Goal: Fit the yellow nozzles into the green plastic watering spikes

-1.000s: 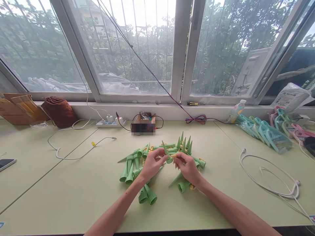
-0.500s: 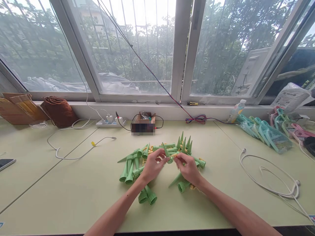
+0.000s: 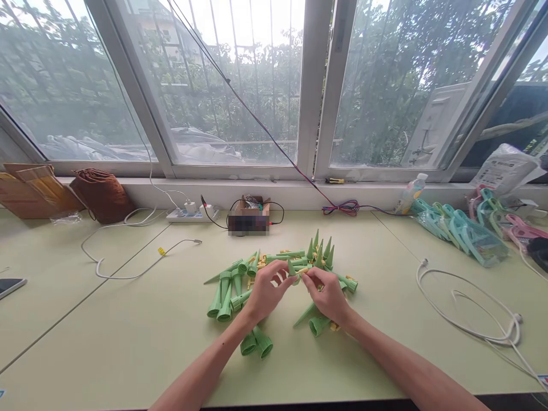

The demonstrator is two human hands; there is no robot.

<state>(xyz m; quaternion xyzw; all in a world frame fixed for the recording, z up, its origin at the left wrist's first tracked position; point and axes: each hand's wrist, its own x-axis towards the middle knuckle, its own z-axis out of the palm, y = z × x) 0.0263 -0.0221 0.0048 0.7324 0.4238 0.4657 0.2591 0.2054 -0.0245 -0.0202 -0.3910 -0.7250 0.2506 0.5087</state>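
Note:
My left hand is closed on a green plastic plant watering spike, whose pointed end is up. Opposite it, my right hand pinches a small yellow valve piece against the spike's side; whether it is seated there I cannot tell. Several green spikes lie to the left of my hands, wide ends toward me. Behind my right hand, more spikes stand with tips up. A spike lies below my right wrist. Loose yellow pieces are scattered among the spikes, partly hidden by my hands.
A small open box with a blurred front stands behind the pile, beside a power strip. White cables lie at right and left. Bagged green and pink clip-like items sit at back right, with a bottle nearby.
The spike in my left hand has tilted a little more upright, and my left fingers have shifted on it. My right hand stays at its side with the yellow piece.

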